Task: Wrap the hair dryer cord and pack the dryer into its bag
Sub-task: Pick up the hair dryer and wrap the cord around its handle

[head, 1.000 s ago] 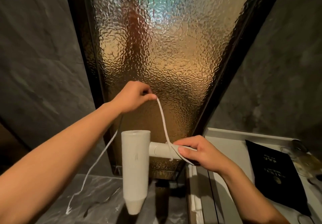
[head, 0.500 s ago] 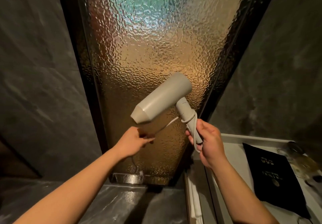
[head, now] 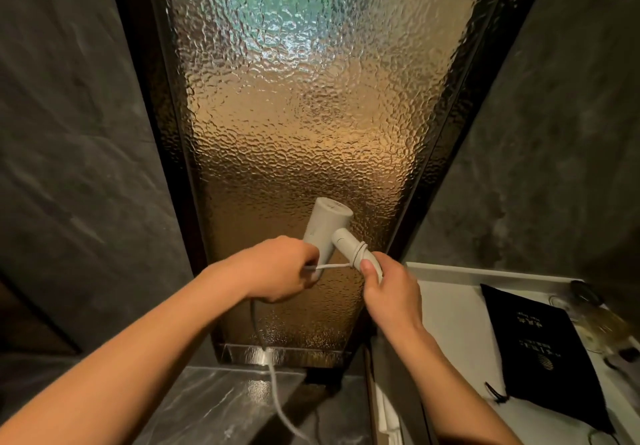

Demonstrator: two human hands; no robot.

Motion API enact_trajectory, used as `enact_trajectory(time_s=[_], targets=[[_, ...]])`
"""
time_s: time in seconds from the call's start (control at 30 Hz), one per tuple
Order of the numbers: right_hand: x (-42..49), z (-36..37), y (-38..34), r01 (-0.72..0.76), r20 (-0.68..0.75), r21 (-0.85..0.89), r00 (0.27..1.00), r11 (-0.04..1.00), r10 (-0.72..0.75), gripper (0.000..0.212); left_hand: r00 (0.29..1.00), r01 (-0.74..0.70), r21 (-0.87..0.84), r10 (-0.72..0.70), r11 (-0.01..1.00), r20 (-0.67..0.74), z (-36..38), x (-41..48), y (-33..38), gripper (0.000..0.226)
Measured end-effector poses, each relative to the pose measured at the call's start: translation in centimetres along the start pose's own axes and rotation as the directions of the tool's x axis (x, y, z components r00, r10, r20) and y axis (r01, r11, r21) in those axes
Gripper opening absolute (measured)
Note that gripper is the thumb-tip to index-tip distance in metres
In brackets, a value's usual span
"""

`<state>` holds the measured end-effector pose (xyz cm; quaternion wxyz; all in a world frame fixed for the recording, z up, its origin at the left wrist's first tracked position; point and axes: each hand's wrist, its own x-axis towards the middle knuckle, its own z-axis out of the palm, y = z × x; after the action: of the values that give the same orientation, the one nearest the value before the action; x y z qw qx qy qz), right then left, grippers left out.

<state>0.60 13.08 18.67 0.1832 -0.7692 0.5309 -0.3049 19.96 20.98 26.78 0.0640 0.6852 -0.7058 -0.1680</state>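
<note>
A white hair dryer [head: 325, 226] is held up in front of a textured glass panel, its barrel pointing down and left. My right hand [head: 381, 282] grips its handle, where a few turns of white cord [head: 360, 249] are wound. My left hand [head: 280, 268] pinches the cord just left of the handle and holds it taut. The rest of the cord [head: 273, 379] hangs from my left hand down to the dark floor. The black drawstring bag [head: 540, 347] lies flat on the white counter at the right.
The white counter [head: 453, 316] runs along the right, with glass items [head: 595, 323] at its far right edge. The glass panel [head: 311, 115] in a dark frame stands straight ahead. Dark stone walls close in on both sides, and a marble floor [head: 214, 406] lies below.
The dryer has swung from nozzle-down, up and over, to low between my hands. More turns of cord sit on the handle. My left hand has come close to the handle.
</note>
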Motion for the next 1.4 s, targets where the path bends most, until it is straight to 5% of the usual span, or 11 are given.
enact_trajectory(time_s=[0.17, 0.37, 0.57, 0.7, 0.87, 1.0, 1.13, 1.17, 1.3, 1.4], targets=[[-0.4, -0.6, -1.2, 0.132, 0.066, -0.210, 0.991, 0.969, -0.121, 0.034, 0.998, 0.067, 0.226, -0.069, 0.972, 0.000, -3.2, -0.9, 0.9, 0.017], [0.1, -2.3, -1.8, 0.265, 0.334, -0.220, 0.925, 0.939, -0.183, 0.032, 0.963, 0.073, 0.458, 0.057, 0.886, -0.265, -6.0, -0.5, 0.6, 0.028], [0.8, -4.6, -1.1, 0.327, 0.656, 0.150, 0.673, 0.933, -0.341, 0.035, 0.953, -0.061, 0.293, 0.143, 0.954, -0.267, -5.9, 1.0, -2.1, 0.052], [0.5, -5.8, -1.4, 0.146, 0.722, 0.424, 0.541, 0.894, -0.431, 0.029, 0.973, -0.130, -0.054, 0.117, 0.990, -0.201, -4.7, 1.7, -4.1, 0.043], [0.4, -5.6, -0.3, -0.094, 0.603, 0.682, 0.633, 0.726, -0.485, 0.045, 0.981, -0.122, -0.446, 0.041, 0.887, -0.188, -1.1, 2.4, -7.0, 0.029], [0.2, -4.8, 0.0, -0.276, 0.524, 0.794, 0.763, 0.542, -0.379, 0.053, 0.978, -0.130, -0.671, -0.018, 0.730, -0.209, 0.9, 0.4, -5.6, 0.024], [0.2, -3.9, -0.4, -0.358, 0.448, 0.851, 0.877, 0.384, -0.176, 0.035, 0.946, 0.122, -0.828, -0.317, 0.547, -0.070, 5.1, -0.3, -5.6, 0.039], [0.2, -3.6, -0.5, -0.372, 0.434, 0.856, 0.894, 0.360, -0.108, 0.036, 0.937, 0.171, -0.799, -0.345, 0.577, -0.049, 5.7, -0.5, -6.0, 0.036], [0.6, -2.3, 0.1, -0.394, 0.374, 0.875, 0.919, 0.281, 0.124, 0.035, 0.970, 0.002, -0.689, -0.170, 0.725, -0.176, 6.4, -0.3, -3.7, 0.030], [0.6, -1.8, 0.1, -0.404, 0.320, 0.856, 0.905, 0.323, 0.281, 0.029, 0.978, -0.058, -0.520, -0.056, 0.852, -0.200, 6.2, -0.5, -2.3, 0.023]])
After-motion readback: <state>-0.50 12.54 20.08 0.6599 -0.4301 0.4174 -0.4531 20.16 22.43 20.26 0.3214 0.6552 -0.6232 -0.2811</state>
